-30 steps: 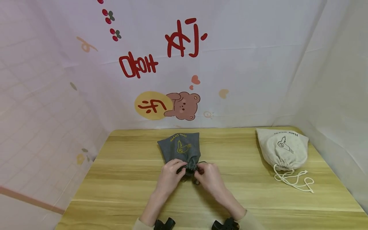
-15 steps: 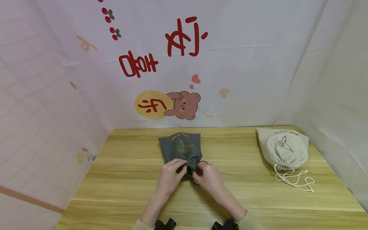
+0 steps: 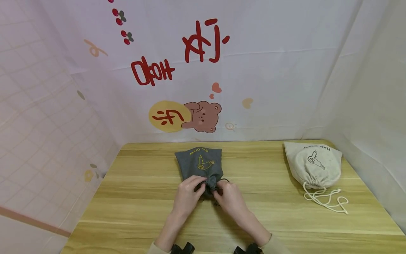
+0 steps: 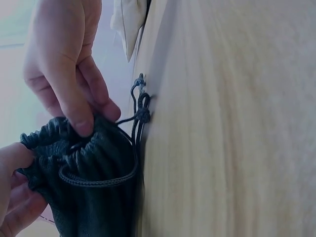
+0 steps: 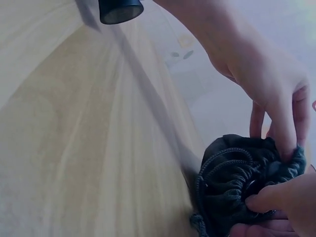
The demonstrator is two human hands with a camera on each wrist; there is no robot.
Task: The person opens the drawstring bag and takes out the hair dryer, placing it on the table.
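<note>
A dark grey drawstring bag (image 3: 200, 164), printed with a yellow hair dryer picture, lies on the table with its gathered mouth toward me. At the left of that mouth, my left hand (image 3: 188, 194) pinches the ruched edge between thumb and fingers. My right hand (image 3: 232, 198) grips the opposite side, its thumb hooked inside the rim in the left wrist view. The mouth is partly open there, and the dark cord (image 4: 98, 182) loops across its ruffles. Knotted cord ends (image 4: 142, 115) hang beside the bag over the wood. The bag's contents are hidden.
A beige drawstring bag (image 3: 312, 164) with a similar print rests at the right of the wooden table (image 3: 133, 211), its white cord (image 3: 326, 201) trailing forward. Printed white cloth (image 3: 269, 70) hangs behind the table's back edge and along both sides.
The grey bag has shifted slightly to the right, and its gathered neck looks bunched higher. My right fingers have moved a little closer in on the mouth. My left hand stays nearly in place.
</note>
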